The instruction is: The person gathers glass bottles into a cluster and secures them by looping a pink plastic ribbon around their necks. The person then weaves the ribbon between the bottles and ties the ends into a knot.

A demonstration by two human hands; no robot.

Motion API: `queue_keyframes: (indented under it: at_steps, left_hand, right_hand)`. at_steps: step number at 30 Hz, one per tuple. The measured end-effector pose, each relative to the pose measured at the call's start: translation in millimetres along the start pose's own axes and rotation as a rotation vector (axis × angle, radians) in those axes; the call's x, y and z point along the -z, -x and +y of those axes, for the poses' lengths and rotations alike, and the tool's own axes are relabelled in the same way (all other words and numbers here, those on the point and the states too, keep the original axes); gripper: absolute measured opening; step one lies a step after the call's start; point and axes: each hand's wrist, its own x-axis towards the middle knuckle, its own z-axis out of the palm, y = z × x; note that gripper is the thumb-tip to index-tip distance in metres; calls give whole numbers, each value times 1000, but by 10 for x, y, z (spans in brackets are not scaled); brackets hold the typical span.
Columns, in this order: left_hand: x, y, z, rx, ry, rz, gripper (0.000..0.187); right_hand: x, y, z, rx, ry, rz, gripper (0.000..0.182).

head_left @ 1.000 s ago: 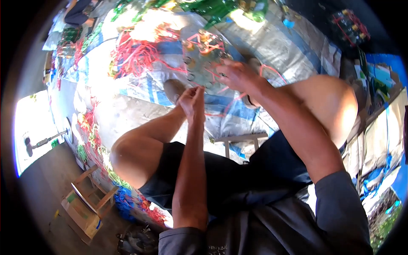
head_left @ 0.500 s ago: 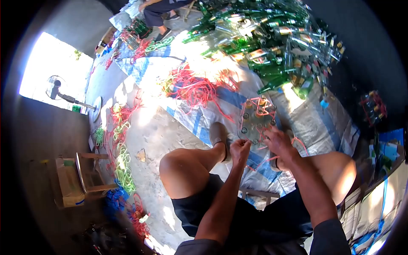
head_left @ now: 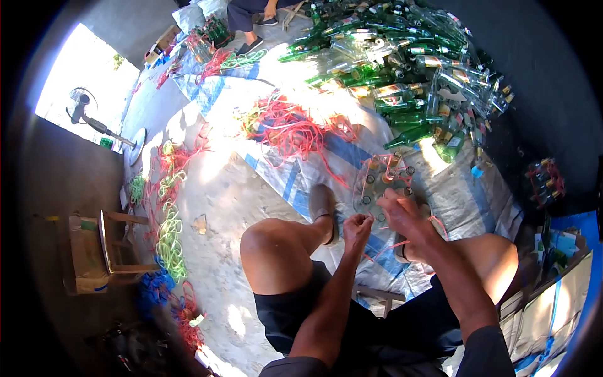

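A cluster of glass bottles (head_left: 370, 188) stands upright on the sheet between my feet, with red plastic strap (head_left: 394, 164) looped around and across the necks. My left hand (head_left: 357, 231) is closed in a pinch at the near left side of the cluster, on what looks like a thin piece of the strap. Over the near right bottle necks, my right hand (head_left: 401, 212) has its fingers curled together, apparently on the strap too; the fingertips are partly hidden. A loose strap tail (head_left: 438, 225) curves beside my right wrist, and another stretch crosses below the hands.
A large heap of green and clear bottles (head_left: 402, 69) lies beyond. Tangled red straps (head_left: 289, 129) sit on the blue-and-white sheet (head_left: 276, 169). A fan (head_left: 94, 122), a wooden stool (head_left: 122, 251) and green straps (head_left: 169, 235) are at left. Another person's leg (head_left: 242, 25) shows at the back.
My right hand has moved up and left over the bottle necks. The left hand has shifted slightly down, staying pinched. The camera view has tilted a little.
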Motion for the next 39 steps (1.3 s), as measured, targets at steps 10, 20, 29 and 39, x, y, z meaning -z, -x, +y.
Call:
queue_keyframes:
  at_steps: [10, 20, 29, 39]
  left_hand:
    - [26, -107, -216, -72, -103, 45, 26]
    - [-15, -106, -155, -57, -142, 52, 22]
    - [-27, -141, -134, -28, -113, 90, 31]
    - [10, -174, -89, -98, -245, 133, 37]
  right_hand:
    - [-247, -196, -5, -54, -96, -198, 11]
    - [-439, -287, 207, -89, -243, -359, 25]
    - [-274, -458, 157, -92, -156, -608, 28]
    - [-123, -548, 27, -340, -281, -790, 25]
